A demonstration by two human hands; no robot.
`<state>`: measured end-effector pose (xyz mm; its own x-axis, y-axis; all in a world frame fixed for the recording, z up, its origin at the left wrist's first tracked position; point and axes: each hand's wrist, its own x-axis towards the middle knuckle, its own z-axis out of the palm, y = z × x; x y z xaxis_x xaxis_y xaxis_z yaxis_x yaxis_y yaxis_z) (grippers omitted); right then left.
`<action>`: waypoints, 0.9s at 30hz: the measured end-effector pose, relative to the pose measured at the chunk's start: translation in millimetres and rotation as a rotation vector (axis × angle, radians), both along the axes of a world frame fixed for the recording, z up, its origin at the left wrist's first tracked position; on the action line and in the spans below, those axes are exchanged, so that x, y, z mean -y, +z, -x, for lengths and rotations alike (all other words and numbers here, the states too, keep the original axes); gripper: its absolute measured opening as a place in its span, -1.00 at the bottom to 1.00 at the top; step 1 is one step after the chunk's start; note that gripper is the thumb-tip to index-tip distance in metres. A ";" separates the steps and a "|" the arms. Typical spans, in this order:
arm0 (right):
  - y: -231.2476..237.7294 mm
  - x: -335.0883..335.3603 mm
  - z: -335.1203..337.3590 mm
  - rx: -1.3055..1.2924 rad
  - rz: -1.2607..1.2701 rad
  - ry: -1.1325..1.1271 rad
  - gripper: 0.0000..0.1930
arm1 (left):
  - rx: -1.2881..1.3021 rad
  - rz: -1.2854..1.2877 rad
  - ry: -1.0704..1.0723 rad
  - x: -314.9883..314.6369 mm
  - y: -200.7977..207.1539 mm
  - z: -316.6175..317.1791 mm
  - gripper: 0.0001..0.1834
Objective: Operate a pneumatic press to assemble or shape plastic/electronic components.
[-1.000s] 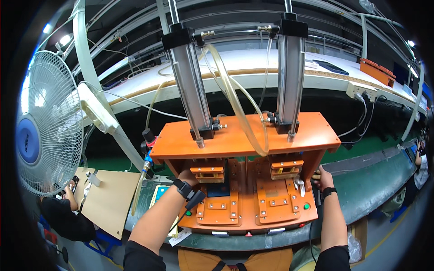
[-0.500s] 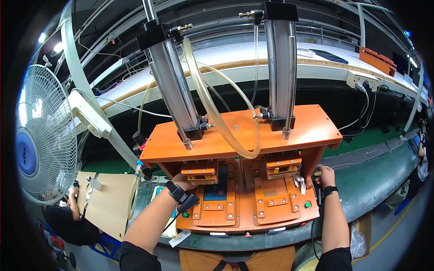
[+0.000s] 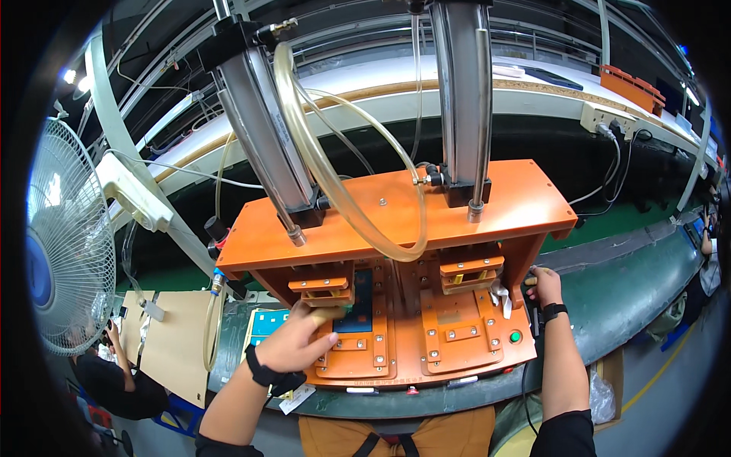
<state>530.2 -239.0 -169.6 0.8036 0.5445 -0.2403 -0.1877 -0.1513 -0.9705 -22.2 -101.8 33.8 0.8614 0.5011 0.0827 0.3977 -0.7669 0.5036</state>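
Observation:
An orange two-station press (image 3: 396, 206) stands in front of me. In its left fixture lies a dark blue circuit board (image 3: 364, 301), partly beneath the raised left press head (image 3: 324, 283). My left hand (image 3: 297, 339) reaches over that fixture's left side. Its thumb and covered forefinger are apart, the fingertip at the board's edge, and nothing shows in its grip. My right hand (image 3: 545, 288) is at the press's right side, fingers curled, one of them covered; what they hold, if anything, is hidden. The right fixture (image 3: 461, 316) has no blue board in it.
Blue panels (image 3: 266, 323) lie left of the press on the green bench (image 3: 609, 312). A fan (image 3: 68, 244) and cardboard (image 3: 175, 335) are at far left. Hoses (image 3: 293, 129) loop before the cylinders. A green button (image 3: 515, 336) sits at the press's front right. Another person (image 3: 122, 381) works at left.
My left hand has come out from beside the left press head toward me and now shows over the fixture's edge. My right hand stays by the press's right side. The view has shifted slightly.

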 end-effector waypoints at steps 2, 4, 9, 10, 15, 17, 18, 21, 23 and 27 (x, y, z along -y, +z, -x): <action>1.2 0.6 -0.3 0.001 -0.002 0.018 -0.72 | -0.034 -0.038 0.003 8.4 -4.9 11.4 -0.43; 2.5 1.2 0.6 -0.008 0.005 0.035 -0.73 | 0.151 -0.024 0.050 17.4 -18.6 25.1 -0.45; 11.6 3.0 7.2 -0.006 0.042 0.093 -0.73 | 0.603 -0.083 0.341 44.4 -75.3 56.4 -0.53; 15.0 3.5 7.8 -0.045 0.037 0.143 -0.73 | 0.677 -0.053 0.422 50.6 -87.9 56.8 -0.55; 44.1 1.4 -25.7 -0.062 0.308 0.473 -0.67 | 0.996 0.360 0.792 76.3 -125.2 41.5 -0.59; 55.8 -3.7 -53.3 0.181 0.351 0.552 -0.61 | 1.000 0.276 0.800 71.5 -135.1 35.6 -0.59; 60.5 -5.3 -69.3 0.411 0.363 0.474 -0.59 | 1.107 0.328 0.795 69.3 -141.4 33.7 -0.59; 61.5 -9.2 -111.8 1.143 0.576 0.087 -0.42 | 0.950 0.104 0.850 64.0 -155.9 39.8 -0.58; 54.0 -15.3 -135.2 1.167 0.952 -0.088 -0.36 | 0.803 -0.078 0.855 62.4 -165.2 42.7 -0.57; 32.3 -22.0 -172.0 1.342 1.241 -0.107 -0.48 | 1.100 0.234 0.882 63.2 -166.9 45.9 -0.55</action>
<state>702.2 -217.0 -137.3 0.7863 0.5141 0.3427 0.4760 -0.8577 0.1946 -68.1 -165.0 -133.0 -0.1811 0.9248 0.3347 0.0237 -0.3361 0.9415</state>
